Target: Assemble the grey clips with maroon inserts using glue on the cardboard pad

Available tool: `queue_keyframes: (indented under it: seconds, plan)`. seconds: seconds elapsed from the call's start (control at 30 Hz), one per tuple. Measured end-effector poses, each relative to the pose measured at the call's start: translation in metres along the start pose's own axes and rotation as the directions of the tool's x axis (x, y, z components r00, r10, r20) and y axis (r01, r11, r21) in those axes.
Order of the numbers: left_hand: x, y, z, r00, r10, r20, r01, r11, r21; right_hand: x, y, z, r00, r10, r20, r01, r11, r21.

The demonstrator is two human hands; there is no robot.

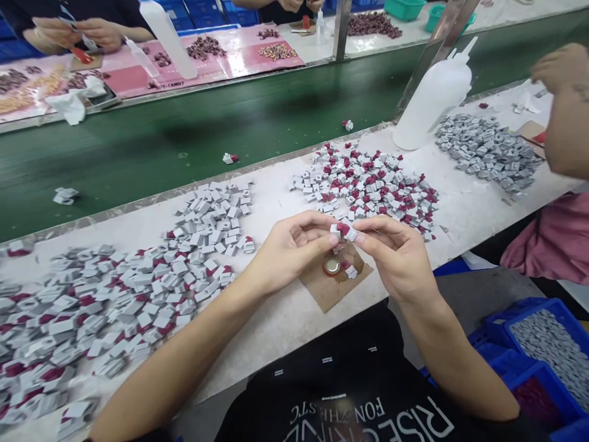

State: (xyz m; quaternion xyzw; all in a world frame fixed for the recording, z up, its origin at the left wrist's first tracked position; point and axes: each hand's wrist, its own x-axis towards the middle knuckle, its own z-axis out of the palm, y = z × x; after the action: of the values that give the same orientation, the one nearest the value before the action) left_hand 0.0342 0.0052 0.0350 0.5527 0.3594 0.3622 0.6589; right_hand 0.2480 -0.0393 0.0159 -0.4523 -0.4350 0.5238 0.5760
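Between my two hands is one small grey and dark red plastic piece (343,229). My left hand (306,242) pinches its left grey end. On the other side, my right hand (391,248) has thumb and finger closed on its right grey end. Below them a brown cardboard square (326,296) lies on the table, with a metal bottle cap (332,265) and a loose grey and red piece (351,271) on a wet patch. Just beyond my hands spreads a pile of grey and red pieces (368,178).
More pieces (138,301) cover the left side, beside grey parts (209,212). A white squeeze bottle (430,98) stands behind. A green conveyor belt (193,138) runs past the table. Co-workers' hands (92,34) work opposite; a person's arm (568,110) is at right, above blue bins (543,362).
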Motion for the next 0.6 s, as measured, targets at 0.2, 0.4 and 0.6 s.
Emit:
queue_keyframes:
  seconds: [0.2, 0.4, 0.6]
  plan:
    - [-0.005, 0.008, -0.006, 0.992, 0.109, -0.058, -0.103, 0.989, 0.103, 0.010, -0.008, 0.007, 0.994, 0.038, 0.098, -0.031, 0.997, -0.076]
    - [-0.011, 0.012, -0.047, 0.981, 0.121, -0.150, -0.092, 0.977, 0.190, 0.055, -0.009, 0.041, 0.951, 0.107, 0.290, -0.040, 0.973, -0.227]
    - [-0.023, 0.030, -0.145, 0.764, 0.206, -0.611, -0.012, 0.952, 0.307, 0.154, 0.004, 0.134, 0.856, 0.010, 0.517, 0.343, 0.737, -0.583]
